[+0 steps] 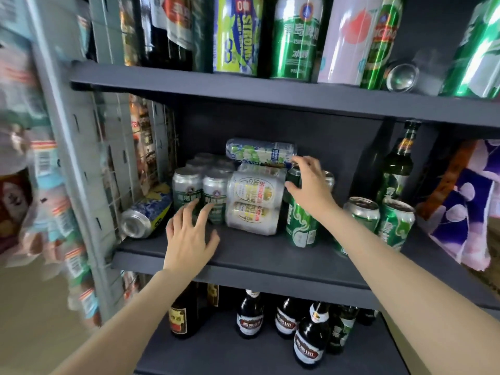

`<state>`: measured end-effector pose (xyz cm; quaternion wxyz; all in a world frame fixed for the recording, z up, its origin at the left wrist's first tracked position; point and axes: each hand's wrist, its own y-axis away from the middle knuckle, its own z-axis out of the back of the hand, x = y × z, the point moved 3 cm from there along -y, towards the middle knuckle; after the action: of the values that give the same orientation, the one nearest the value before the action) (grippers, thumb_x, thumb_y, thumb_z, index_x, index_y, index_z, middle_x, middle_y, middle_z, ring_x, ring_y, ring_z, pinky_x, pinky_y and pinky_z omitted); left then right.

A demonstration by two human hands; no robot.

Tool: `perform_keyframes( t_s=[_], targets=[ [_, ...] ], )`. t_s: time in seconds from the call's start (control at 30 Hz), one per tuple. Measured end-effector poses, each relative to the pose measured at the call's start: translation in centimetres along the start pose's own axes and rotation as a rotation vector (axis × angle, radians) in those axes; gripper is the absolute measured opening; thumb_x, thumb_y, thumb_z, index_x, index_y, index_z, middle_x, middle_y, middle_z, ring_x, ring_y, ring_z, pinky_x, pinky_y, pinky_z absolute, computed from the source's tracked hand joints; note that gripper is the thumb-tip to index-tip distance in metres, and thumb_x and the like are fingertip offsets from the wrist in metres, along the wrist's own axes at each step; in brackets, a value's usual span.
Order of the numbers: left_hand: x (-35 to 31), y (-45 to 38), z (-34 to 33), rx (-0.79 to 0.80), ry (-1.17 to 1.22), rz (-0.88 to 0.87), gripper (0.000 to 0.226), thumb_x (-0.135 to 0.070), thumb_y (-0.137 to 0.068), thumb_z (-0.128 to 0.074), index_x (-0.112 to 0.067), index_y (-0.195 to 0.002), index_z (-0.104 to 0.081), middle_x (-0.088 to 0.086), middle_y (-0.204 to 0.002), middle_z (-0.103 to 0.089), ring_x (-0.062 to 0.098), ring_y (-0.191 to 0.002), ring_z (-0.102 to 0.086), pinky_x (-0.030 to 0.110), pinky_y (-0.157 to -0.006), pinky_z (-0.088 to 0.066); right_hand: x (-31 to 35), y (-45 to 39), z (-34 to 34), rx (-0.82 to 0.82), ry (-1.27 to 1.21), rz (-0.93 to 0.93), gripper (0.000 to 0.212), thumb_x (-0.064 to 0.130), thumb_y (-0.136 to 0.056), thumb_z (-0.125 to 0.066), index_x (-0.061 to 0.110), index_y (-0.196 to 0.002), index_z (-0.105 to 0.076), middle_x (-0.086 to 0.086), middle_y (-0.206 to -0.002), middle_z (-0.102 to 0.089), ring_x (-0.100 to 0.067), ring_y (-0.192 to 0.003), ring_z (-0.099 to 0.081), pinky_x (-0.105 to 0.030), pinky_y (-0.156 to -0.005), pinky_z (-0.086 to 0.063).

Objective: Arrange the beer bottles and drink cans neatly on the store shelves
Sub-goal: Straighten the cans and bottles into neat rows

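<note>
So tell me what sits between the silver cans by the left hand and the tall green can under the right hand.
In the head view, a shrink-wrapped white can pack fills the stretch between the silver cans and the tall green can.

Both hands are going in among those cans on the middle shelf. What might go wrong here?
1. The white can lies on its side atop the wrapped pack, right beside the right hand; a nudge could roll it off.
2. The blue can lies tipped at the shelf's left edge near the left hand; a bump might send it over.
3. The right hand reaches over the tall green can, which could topple into its neighbours.
</note>
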<state>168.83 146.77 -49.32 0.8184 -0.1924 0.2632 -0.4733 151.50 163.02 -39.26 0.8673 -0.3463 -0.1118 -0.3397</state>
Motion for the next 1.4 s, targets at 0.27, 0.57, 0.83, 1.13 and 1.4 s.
perform_keyframes(
  t_s=[0.27,0.57,0.83,1.13,1.4],
  targets=[
    [0.8,-0.2,-1.4,0.001,0.043,0.032,0.064,-0.047,-0.082,-0.027,-0.020,-0.138,-0.042,0.009,-0.139,-0.044,0.033,-0.127,-0.039,0.050,-0.108,-0.026,-0.8,-8.9,-2.0,0.119,-0.056,-0.170,0.084,0.023,-0.078,-0.074,0.025,-0.145,-0.024,-0.014,-0.146,-0.032,-0.032,-0.133,-0.033,-0.037,-0.108,-0.030],
    [1.2,-0.2,-1.3,-0.021,0.051,-0.015,0.059,-0.043,-0.083,-0.032,-0.015,-0.133,-0.048,0.011,-0.132,-0.051,0.035,-0.121,-0.045,0.051,-0.105,-0.030,2.9,-6.5,-0.4,-0.126,-0.134,-0.032,0.068,0.022,-0.062,-0.085,0.019,-0.119,-0.049,-0.010,-0.126,-0.043,-0.010,-0.097,-0.038,-0.016,-0.080,-0.033],
    [0.8,0.3,-0.7,0.039,0.077,-0.052,0.065,-0.045,-0.078,-0.031,-0.016,-0.134,-0.046,0.019,-0.136,-0.044,0.041,-0.123,-0.040,0.055,-0.105,-0.028,5.8,2.1,3.6,-0.270,-0.344,0.008,0.061,0.020,-0.063,-0.084,0.022,-0.116,-0.054,-0.001,-0.111,-0.037,-0.005,-0.093,-0.044,0.007,-0.074,-0.029],
    [6.7,0.3,4.5,-0.036,-0.257,0.055,0.063,-0.022,-0.077,-0.071,-0.004,-0.132,-0.044,0.028,-0.130,-0.045,0.044,-0.121,-0.043,0.054,-0.101,-0.033,7.3,7.4,6.4,-0.192,-0.278,0.054,0.052,0.025,-0.066,-0.082,0.025,-0.112,-0.058,0.002,-0.108,-0.041,-0.007,-0.095,-0.046,-0.012,-0.079,-0.037],
    [6.7,-3.2,4.6,0.323,-0.693,0.241,0.081,-0.049,-0.088,-0.053,-0.004,-0.144,-0.015,0.023,-0.140,-0.036,0.036,-0.129,-0.035,0.040,-0.107,-0.026,7.5,6.0,1.9,0.025,-0.227,-0.017,0.058,0.038,-0.066,-0.081,0.021,-0.115,-0.055,0.003,-0.105,-0.038,-0.012,-0.091,-0.051,-0.034,-0.073,-0.049]
  ],
)
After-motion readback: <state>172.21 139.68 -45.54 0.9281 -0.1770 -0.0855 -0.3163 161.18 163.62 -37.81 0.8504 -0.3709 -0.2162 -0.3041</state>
